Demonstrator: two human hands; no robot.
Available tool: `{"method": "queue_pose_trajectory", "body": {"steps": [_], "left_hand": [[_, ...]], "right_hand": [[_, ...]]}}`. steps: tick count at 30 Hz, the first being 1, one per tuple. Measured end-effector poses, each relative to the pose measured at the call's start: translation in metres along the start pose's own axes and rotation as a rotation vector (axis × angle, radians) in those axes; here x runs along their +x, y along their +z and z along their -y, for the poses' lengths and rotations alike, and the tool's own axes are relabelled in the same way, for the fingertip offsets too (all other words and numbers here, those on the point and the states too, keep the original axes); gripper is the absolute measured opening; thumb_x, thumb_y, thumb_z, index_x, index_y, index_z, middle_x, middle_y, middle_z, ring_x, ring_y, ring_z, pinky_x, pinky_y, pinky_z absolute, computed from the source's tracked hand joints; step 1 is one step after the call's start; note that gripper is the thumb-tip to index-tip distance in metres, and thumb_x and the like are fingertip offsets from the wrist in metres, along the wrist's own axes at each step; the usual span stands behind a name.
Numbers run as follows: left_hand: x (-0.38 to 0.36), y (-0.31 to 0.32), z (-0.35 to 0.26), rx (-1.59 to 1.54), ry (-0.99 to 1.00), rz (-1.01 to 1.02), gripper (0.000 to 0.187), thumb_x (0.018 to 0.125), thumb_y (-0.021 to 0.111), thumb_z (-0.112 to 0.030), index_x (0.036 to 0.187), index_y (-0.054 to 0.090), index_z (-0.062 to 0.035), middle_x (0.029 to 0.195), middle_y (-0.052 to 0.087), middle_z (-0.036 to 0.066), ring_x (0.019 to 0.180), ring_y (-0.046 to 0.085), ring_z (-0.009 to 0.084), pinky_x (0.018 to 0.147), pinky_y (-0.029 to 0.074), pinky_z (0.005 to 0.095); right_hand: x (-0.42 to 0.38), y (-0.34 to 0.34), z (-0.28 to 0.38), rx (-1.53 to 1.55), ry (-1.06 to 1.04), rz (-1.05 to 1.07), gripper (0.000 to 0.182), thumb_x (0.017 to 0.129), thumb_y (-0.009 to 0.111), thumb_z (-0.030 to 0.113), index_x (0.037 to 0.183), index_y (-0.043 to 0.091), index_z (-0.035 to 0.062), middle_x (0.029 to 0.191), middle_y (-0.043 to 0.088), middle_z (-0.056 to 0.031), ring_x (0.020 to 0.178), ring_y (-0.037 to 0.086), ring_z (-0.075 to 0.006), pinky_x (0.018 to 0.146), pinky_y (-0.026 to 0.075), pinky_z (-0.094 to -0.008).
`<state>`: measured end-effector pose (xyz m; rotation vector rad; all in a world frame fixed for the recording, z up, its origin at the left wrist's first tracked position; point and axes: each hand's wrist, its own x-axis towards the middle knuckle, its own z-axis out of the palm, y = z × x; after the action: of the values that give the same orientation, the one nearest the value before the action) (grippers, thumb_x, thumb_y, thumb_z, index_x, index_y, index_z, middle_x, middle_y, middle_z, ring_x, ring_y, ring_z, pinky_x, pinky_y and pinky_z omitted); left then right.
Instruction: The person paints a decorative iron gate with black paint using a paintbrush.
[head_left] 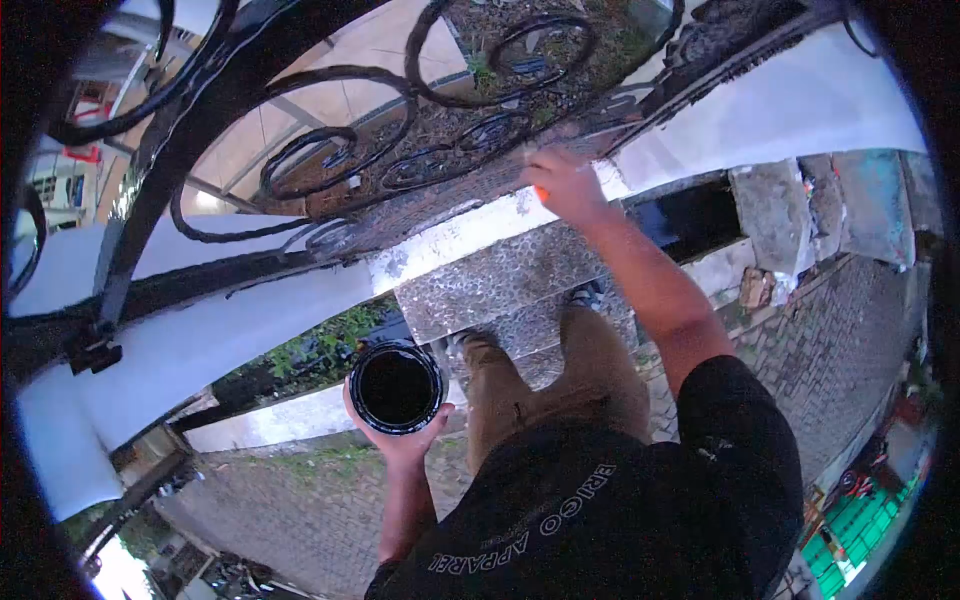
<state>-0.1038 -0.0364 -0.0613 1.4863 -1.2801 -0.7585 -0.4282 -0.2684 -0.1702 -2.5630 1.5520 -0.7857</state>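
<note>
My left hand (399, 446) is wrapped round an open can (441, 388) held upright, with black paint (394, 388) inside. My right hand (572, 190) is stretched forward, closed and somewhat blurred, at the lower rail of a black scrolled iron fence (362, 208). A small bright orange spot shows at its fingers, perhaps part of what it holds; the kind cannot be made out. Below that hand runs a white ledge (440, 252) under the fence.
My feet stand on a rough stone slab (500, 285) across a ditch with dark water (690, 215). Green plants (330, 345) grow left of it. Concrete slabs (770, 210) lie at right. Brick paving (330, 510) lies behind me; tiled floor (375, 70) and soil are beyond the fence.
</note>
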Motion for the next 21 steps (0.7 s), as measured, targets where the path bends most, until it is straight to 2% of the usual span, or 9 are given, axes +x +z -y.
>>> {"method": "queue_pose_trajectory", "body": {"steps": [2, 5, 6, 7, 11, 13, 14, 19, 21], "left_hand": [[0.004, 0.002, -0.004, -0.058, -0.018, -0.008, 0.13, 0.05, 0.096, -0.037, 0.148, 0.016, -0.0073, 0.141, 0.04, 0.016, 0.128, 0.046, 0.0299, 0.105, 0.043, 0.0473], [0.007, -0.003, -0.007, 0.0, -0.027, 0.026, 0.134, 0.05, 0.096, -0.037, 0.149, 0.01, -0.0073, 0.144, 0.035, 0.017, 0.132, 0.042, 0.0317, 0.109, 0.038, 0.048], [0.006, -0.003, -0.006, -0.029, -0.038, -0.004, 0.137, 0.051, 0.096, -0.039, 0.149, 0.008, -0.007, 0.143, 0.036, 0.018, 0.13, 0.043, 0.0317, 0.108, 0.039, 0.0473], [0.007, -0.003, -0.007, -0.005, -0.028, 0.025, 0.137, 0.051, 0.096, -0.039, 0.149, 0.008, -0.007, 0.143, 0.036, 0.018, 0.13, 0.043, 0.0317, 0.108, 0.039, 0.0473], [0.015, -0.006, -0.009, 0.089, 0.035, 0.096, 0.13, 0.053, 0.095, -0.041, 0.149, 0.014, -0.0063, 0.141, 0.04, 0.016, 0.128, 0.045, 0.0303, 0.107, 0.041, 0.0469], [0.018, -0.009, -0.01, 0.118, 0.07, 0.121, 0.127, 0.054, 0.094, -0.042, 0.148, 0.017, -0.006, 0.14, 0.042, 0.015, 0.127, 0.046, 0.0296, 0.106, 0.042, 0.0467], [0.02, -0.01, -0.01, 0.133, 0.088, 0.131, 0.126, 0.054, 0.094, -0.042, 0.148, 0.018, -0.0058, 0.14, 0.043, 0.015, 0.127, 0.047, 0.0292, 0.106, 0.042, 0.0466], [0.017, -0.014, -0.009, 0.217, 0.117, 0.161, 0.119, 0.056, 0.092, -0.049, 0.145, 0.026, -0.0039, 0.137, 0.046, 0.014, 0.125, 0.048, 0.0276, 0.104, 0.043, 0.0448], [0.014, -0.021, -0.008, 0.219, 0.055, 0.225, 0.126, 0.055, 0.093, -0.045, 0.148, 0.017, -0.0049, 0.139, 0.042, 0.014, 0.125, 0.047, 0.0273, 0.103, 0.043, 0.0437]], "right_hand": [[0.0, -0.008, -0.008, 0.058, 0.073, -0.292, 0.016, 0.069, 0.068, 0.001, 0.082, 0.069, 0.0111, 0.093, 0.066, -0.0051, 0.087, 0.065, -0.0266, 0.075, 0.053, -0.0393], [-0.008, 0.016, 0.002, 0.291, 0.204, -0.425, 0.016, 0.07, 0.068, -0.001, 0.082, 0.07, 0.0097, 0.091, 0.067, -0.0078, 0.084, 0.065, -0.0295, 0.075, 0.053, -0.0381], [-0.018, 0.034, 0.004, 0.366, 0.287, -0.322, 0.022, 0.072, 0.071, 0.001, 0.09, 0.071, 0.0123, 0.109, 0.066, -0.0066, 0.098, 0.063, -0.0271, 0.083, 0.052, -0.04], [-0.019, 0.038, 0.007, 0.377, 0.318, -0.342, 0.022, 0.072, 0.071, 0.001, 0.09, 0.071, 0.0123, 0.109, 0.066, -0.0066, 0.098, 0.063, -0.0271, 0.083, 0.052, -0.04], [-0.009, 0.052, 0.011, 0.672, 0.776, -0.757, 0.008, 0.079, 0.069, -0.001, 0.084, 0.067, 0.0035, 0.097, 0.066, -0.0102, 0.088, 0.066, -0.0236, 0.077, 0.054, -0.0344], [0.009, 0.008, 0.012, 1.558, 1.087, -1.08, 0.007, 0.082, 0.068, -0.002, 0.085, 0.063, 0.0016, 0.094, 0.063, -0.0097, 0.087, 0.065, -0.021, 0.074, 0.058, -0.0332], [0.01, -0.004, 0.012, 1.62, 1.046, -1.165, 0.007, 0.084, 0.068, 0.0, 0.087, 0.061, 0.0011, 0.095, 0.061, -0.0103, 0.088, 0.065, -0.0209, 0.074, 0.061, -0.034], [-0.003, 0.032, -0.005, 1.581, 1.001, -1.273, 0.015, 0.082, 0.07, -0.002, 0.093, 0.059, -0.0022, 0.092, 0.061, -0.0134, 0.078, 0.066, -0.0233, 0.073, 0.061, -0.0355], [-0.012, 0.055, -0.012, 1.469, 1.167, -1.065, 0.014, 0.083, 0.069, -0.003, 0.093, 0.06, -0.003, 0.092, 0.063, -0.0129, 0.077, 0.066, -0.0223, 0.069, 0.061, -0.0346]]}}
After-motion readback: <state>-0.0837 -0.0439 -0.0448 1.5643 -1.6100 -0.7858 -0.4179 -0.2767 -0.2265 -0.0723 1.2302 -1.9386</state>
